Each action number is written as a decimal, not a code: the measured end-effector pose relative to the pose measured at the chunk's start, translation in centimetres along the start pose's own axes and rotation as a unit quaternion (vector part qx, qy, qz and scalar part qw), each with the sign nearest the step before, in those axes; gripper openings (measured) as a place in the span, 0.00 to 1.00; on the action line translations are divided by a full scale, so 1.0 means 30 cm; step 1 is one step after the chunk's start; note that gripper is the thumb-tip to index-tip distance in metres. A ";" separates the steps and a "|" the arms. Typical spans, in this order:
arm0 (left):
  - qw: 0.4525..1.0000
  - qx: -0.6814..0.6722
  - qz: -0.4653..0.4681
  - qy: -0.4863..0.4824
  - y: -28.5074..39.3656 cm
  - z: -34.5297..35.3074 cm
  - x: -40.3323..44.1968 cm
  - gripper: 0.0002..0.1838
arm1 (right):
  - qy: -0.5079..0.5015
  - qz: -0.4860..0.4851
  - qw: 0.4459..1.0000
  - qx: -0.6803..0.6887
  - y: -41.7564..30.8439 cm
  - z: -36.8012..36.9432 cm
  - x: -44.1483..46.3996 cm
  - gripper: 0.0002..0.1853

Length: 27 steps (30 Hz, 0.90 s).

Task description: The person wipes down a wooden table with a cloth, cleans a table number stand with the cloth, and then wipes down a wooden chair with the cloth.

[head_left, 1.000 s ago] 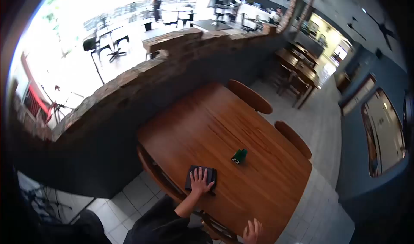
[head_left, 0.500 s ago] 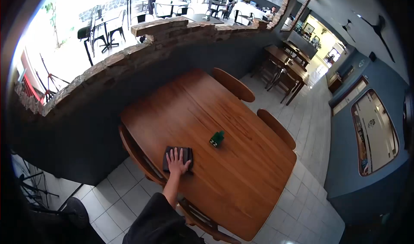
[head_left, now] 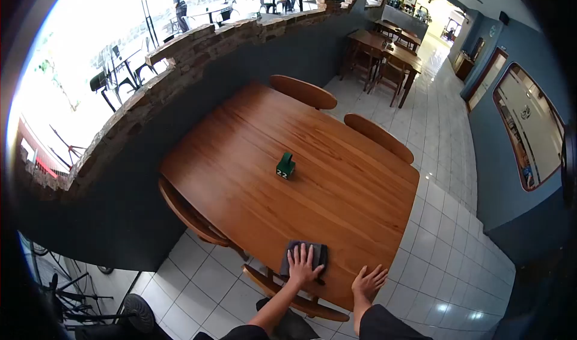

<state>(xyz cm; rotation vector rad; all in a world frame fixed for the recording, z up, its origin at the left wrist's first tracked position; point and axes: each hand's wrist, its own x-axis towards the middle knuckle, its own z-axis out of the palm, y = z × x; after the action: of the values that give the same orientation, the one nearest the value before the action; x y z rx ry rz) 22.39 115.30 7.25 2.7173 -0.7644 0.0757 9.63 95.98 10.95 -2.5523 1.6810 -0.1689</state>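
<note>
A dark folded cloth (head_left: 319, 255) lies near the front edge of the wooden table (head_left: 258, 160). My left hand (head_left: 303, 266) rests flat on it, palm down and fingers spread, covering much of its middle. Just off the table's front right edge is my right hand (head_left: 369, 284), fingers stretched out and nothing in it. Farther in, around the middle of the tabletop, stands a small green table-number block (head_left: 285, 167) marked 22, apart from both hands.
Wooden chairs surround the table, one (head_left: 294, 295) close before me and another (head_left: 189, 214) at the left. A dark half wall (head_left: 180, 109) with a ragged brick top runs along the far left. A pedestal fan (head_left: 139, 313) stands lower left. People are beyond the wall.
My left hand and the cloth have moved rightward along the table's near side, toward the front corner. My right hand has come into view. The camera view has shifted.
</note>
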 end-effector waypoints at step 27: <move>0.974 0.012 -0.201 0.106 0.476 -0.001 0.299 0.37 | -0.025 -0.070 0.996 -0.040 0.022 -0.010 -0.029 0.39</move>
<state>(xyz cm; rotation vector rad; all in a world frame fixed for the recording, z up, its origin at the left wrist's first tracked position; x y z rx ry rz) 22.70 99.30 12.60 2.7688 -0.1490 0.2766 8.64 96.52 11.13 -2.7088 1.5213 -0.0468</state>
